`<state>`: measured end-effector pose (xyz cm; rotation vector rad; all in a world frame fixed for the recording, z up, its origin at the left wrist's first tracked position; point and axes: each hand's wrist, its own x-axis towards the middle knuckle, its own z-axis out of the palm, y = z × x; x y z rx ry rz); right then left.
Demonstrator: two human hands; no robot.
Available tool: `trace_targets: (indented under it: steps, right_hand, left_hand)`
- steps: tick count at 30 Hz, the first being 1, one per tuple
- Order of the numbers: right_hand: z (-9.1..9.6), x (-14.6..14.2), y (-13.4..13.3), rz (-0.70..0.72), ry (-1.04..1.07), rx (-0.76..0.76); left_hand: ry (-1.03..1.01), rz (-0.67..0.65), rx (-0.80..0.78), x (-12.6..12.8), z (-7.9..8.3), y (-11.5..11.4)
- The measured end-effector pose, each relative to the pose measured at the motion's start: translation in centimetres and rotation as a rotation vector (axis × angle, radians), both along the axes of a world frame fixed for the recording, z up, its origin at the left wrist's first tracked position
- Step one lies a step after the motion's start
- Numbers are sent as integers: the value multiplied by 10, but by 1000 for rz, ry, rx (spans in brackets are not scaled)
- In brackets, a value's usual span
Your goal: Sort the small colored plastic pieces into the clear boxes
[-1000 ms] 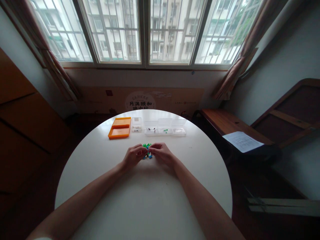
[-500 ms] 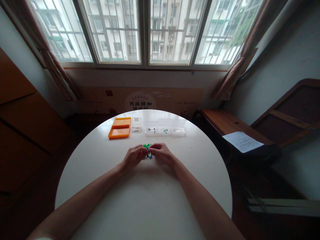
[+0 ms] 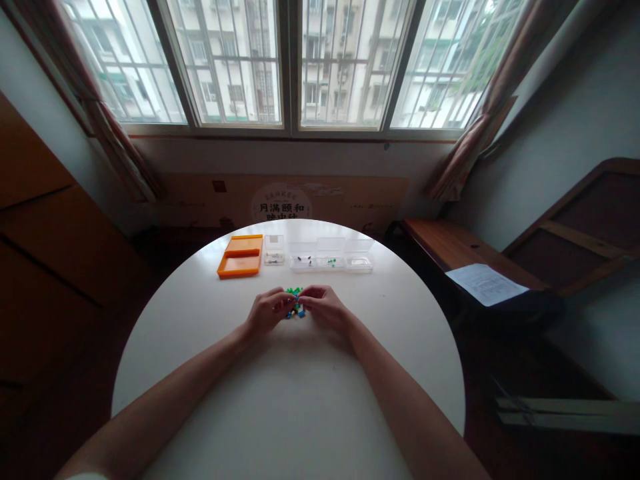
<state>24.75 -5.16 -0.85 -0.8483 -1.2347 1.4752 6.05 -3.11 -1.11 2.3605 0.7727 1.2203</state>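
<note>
Close together over the white table, my left hand (image 3: pixel 269 312) and my right hand (image 3: pixel 325 307) both have their fingers pinched on a small cluster of green and blue toy building bricks (image 3: pixel 295 291). Green pieces show above the fingertips, and blue ones show below them between the two hands. The fingers cover the middle of the cluster, so its exact shape is hidden. Both forearms reach in from the near side of the table.
Beyond my hands stand an orange two-part tray (image 3: pixel 239 268), a small lidded clear box (image 3: pixel 274 259) and clear open boxes (image 3: pixel 331 264) with tiny dark and green pieces. The round white table (image 3: pixel 280 400) faces a window. A paper sheet (image 3: pixel 485 283) lies on a wooden bench (image 3: pixel 445 241) at right.
My fingers have shifted very slightly around the brick cluster. Both hands keep their pinch, and the boxes stay where they were.
</note>
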Motion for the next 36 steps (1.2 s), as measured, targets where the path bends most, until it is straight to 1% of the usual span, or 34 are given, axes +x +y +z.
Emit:
trace_targets:
  steps: [8,21,29,36]
  right_hand:
    - [1,0,0,-9,-17,-25]
    - [2,0,0,-8,-6,-8]
    - [3,-1,-2,-29,-13,1]
    - [5,-1,-2,-39,-28,-3]
  left_hand:
    - [-15,-3,5,0,1,0]
    - [-18,2,9,0,-2,0]
    - [-2,-13,-12,0,2,-1]
    - [1,-4,2,-1,-1,0]
